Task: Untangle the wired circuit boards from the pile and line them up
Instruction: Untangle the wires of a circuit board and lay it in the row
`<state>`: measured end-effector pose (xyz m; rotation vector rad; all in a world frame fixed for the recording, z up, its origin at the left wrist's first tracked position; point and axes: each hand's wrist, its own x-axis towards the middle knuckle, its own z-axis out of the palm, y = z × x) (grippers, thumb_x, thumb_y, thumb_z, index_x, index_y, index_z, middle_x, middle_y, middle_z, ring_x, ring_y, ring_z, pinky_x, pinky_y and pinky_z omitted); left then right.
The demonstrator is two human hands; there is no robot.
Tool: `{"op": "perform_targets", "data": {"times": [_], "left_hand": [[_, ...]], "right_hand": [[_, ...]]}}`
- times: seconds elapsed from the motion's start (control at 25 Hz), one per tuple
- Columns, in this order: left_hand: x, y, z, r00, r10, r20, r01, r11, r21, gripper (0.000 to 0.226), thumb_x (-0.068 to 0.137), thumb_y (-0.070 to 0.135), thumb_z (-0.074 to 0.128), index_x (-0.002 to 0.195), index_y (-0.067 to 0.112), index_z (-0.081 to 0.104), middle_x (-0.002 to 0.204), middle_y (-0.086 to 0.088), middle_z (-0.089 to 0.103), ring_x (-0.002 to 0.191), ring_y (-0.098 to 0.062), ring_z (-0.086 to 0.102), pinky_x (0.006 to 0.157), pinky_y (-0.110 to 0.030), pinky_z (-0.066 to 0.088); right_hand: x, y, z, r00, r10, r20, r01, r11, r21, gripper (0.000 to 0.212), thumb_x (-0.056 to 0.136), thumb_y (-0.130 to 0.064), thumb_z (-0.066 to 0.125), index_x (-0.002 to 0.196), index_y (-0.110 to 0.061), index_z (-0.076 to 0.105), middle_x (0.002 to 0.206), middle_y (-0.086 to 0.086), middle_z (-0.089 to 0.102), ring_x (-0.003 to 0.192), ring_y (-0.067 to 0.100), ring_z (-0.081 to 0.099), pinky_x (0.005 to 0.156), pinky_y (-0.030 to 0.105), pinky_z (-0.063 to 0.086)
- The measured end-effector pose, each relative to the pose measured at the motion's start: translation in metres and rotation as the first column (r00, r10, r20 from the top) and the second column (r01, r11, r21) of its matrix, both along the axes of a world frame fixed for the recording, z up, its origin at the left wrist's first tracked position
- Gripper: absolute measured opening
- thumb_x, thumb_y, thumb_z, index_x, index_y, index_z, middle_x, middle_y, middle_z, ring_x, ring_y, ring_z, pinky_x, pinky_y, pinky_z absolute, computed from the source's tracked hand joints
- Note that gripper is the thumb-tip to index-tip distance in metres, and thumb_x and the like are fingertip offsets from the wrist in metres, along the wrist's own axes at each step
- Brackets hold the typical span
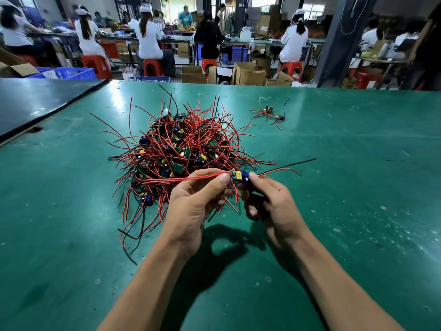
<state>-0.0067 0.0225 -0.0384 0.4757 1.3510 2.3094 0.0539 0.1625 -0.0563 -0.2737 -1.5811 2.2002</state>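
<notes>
Green matting covers the tabletop [346,192] where I hold one wired circuit board [239,176] up between both hands, just above the near right edge of the pile [176,149]. My left hand [198,204] pinches the board's left end, thumb on top, with its red leads running off to the left across my fingers. My right hand [272,206] pinches the right end, where a red and a black lead trail out to the right. Only the board's yellow and blue parts show; the rest sits behind my fingertips, and I cannot tell whether its leads are free of the tangle. My left hand also hides the near edge of the pile, a dense knot of red and black wire with green boards half buried inside.

Far right on the tabletop, well apart from the pile, lies a small cluster of boards [269,113], too small to count. Beyond the far edge, seated workers [150,37] on red stools [152,66] are blurred.
</notes>
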Motion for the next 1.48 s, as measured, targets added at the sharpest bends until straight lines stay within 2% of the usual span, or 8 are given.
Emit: {"op": "perform_targets", "data": {"times": [0.16,0.36,0.6,0.72,0.84,0.92,1.32,1.48], "left_hand": [[-0.002,0.002,-0.005,0.972,-0.192,0.132,0.191,0.981,0.018,0.018,0.073,0.010,0.071,0.091,0.012,0.072,0.087,-0.010,0.073,0.067,-0.020,0.068,0.059,-0.028,0.058],[-0.001,0.005,-0.005,0.929,-0.305,0.209,0.336,0.932,-0.137,0.032,0.080,0.042,0.063,0.081,0.013,0.076,0.075,-0.009,0.071,0.056,-0.018,0.067,0.051,-0.026,0.056],[0.001,0.005,-0.013,0.925,-0.317,0.210,0.344,0.933,-0.108,0.028,0.075,0.019,0.073,0.095,0.003,0.062,0.089,-0.021,0.072,0.069,-0.028,0.073,0.059,-0.033,0.059],[0.001,0.006,-0.016,0.920,-0.338,0.199,0.371,0.914,-0.164,0.030,0.075,0.014,0.073,0.101,0.004,0.065,0.092,-0.022,0.073,0.071,-0.030,0.074,0.061,-0.033,0.060],[0.000,0.006,-0.019,0.914,-0.360,0.185,0.392,0.901,-0.187,0.028,0.074,0.009,0.071,0.101,0.008,0.074,0.092,-0.023,0.073,0.072,-0.032,0.073,0.066,-0.036,0.062],[0.000,0.007,-0.021,0.916,-0.367,0.162,0.395,0.895,-0.206,0.018,0.078,0.006,0.068,0.094,0.009,0.076,0.086,-0.019,0.073,0.068,-0.027,0.072,0.063,-0.034,0.061],[0.004,0.017,-0.026,0.988,-0.144,0.064,0.157,0.929,-0.335,0.007,0.088,0.005,0.065,0.085,0.005,0.072,0.078,-0.018,0.072,0.063,-0.029,0.070,0.057,-0.032,0.059],[0.006,0.018,-0.028,0.996,-0.091,0.002,0.086,0.930,-0.357,0.008,0.088,0.003,0.065,0.088,-0.003,0.071,0.076,-0.017,0.071,0.061,-0.028,0.070,0.053,-0.029,0.056]], "right_hand": [[0.001,0.005,-0.002,0.999,0.044,0.005,-0.044,0.997,-0.059,0.015,0.082,-0.031,0.071,0.074,-0.019,0.075,0.066,-0.001,0.059,0.051,0.007,0.044,0.042,0.018,0.031],[0.004,0.010,-0.005,0.983,0.146,0.116,-0.152,0.987,0.051,0.032,0.069,-0.046,0.073,0.078,-0.016,0.065,0.071,0.008,0.050,0.057,0.013,0.044,0.053,0.028,0.031],[0.003,0.018,-0.009,0.986,0.126,0.112,-0.138,0.985,0.106,0.013,0.076,-0.033,0.075,0.081,-0.021,0.071,0.070,0.003,0.060,0.053,0.014,0.049,0.054,0.029,0.037],[0.004,0.021,-0.009,0.976,0.187,0.113,-0.190,0.982,0.016,0.014,0.079,-0.022,0.073,0.090,-0.015,0.076,0.076,0.008,0.067,0.058,0.017,0.060,0.050,0.025,0.048],[0.004,0.022,-0.009,0.974,0.183,0.133,-0.183,0.983,-0.016,0.016,0.077,-0.024,0.077,0.090,-0.014,0.076,0.082,0.017,0.062,0.063,0.020,0.053,0.055,0.026,0.039],[0.004,0.023,-0.011,0.976,0.154,0.151,-0.152,0.988,-0.026,0.024,0.073,-0.027,0.081,0.092,-0.014,0.077,0.087,0.021,0.056,0.069,0.020,0.046,0.062,0.031,0.032],[0.006,0.016,-0.014,0.969,0.175,0.173,-0.168,0.984,-0.055,0.020,0.084,-0.028,0.080,0.096,-0.014,0.074,0.085,0.009,0.069,0.066,0.019,0.063,0.054,0.028,0.052],[0.009,0.016,-0.017,0.962,0.164,0.220,-0.185,0.979,0.081,0.024,0.084,-0.030,0.081,0.099,-0.012,0.076,0.091,0.012,0.072,0.078,0.022,0.069,0.062,0.031,0.055]]}}
